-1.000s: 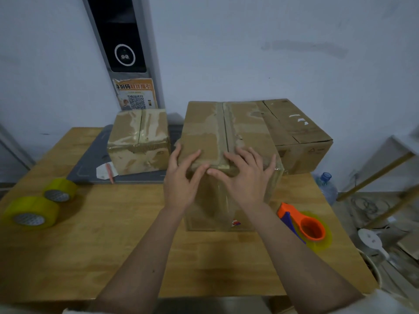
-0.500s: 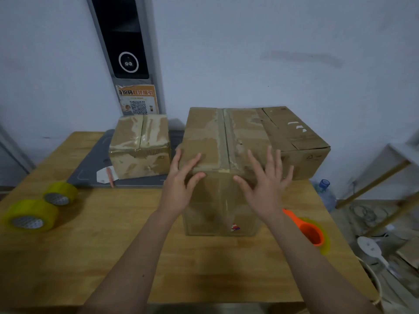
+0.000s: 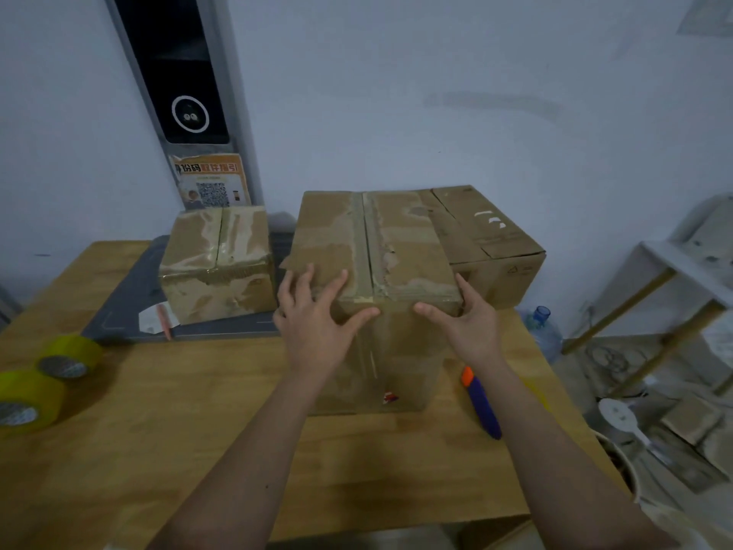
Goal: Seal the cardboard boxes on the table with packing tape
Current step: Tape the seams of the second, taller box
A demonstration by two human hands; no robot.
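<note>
A tall cardboard box (image 3: pixel 400 240) stands mid-table, its top seam covered by a strip of tape that folds over the near edge. My left hand (image 3: pixel 313 327) lies on the near left part of its top, fingers spread, thumb against the front edge. My right hand (image 3: pixel 468 327) cups the near right corner, thumb on the front face, fingers along the right side. A smaller taped box (image 3: pixel 216 264) sits to the left. A third box (image 3: pixel 492 240) stands behind on the right.
Two yellow-green tape rolls (image 3: pixel 69 357) (image 3: pixel 27 398) lie at the table's left edge. An orange and blue tape dispenser (image 3: pixel 482 406) lies under my right forearm. A grey mat (image 3: pixel 127 307) holds the small box. A water bottle (image 3: pixel 543 331) and white shelf (image 3: pixel 674 271) stand off the table's right side.
Both hands left the centre of the tape seam. The right hand lifted, then came down on the near right corner; the left stayed near the left of the top.
</note>
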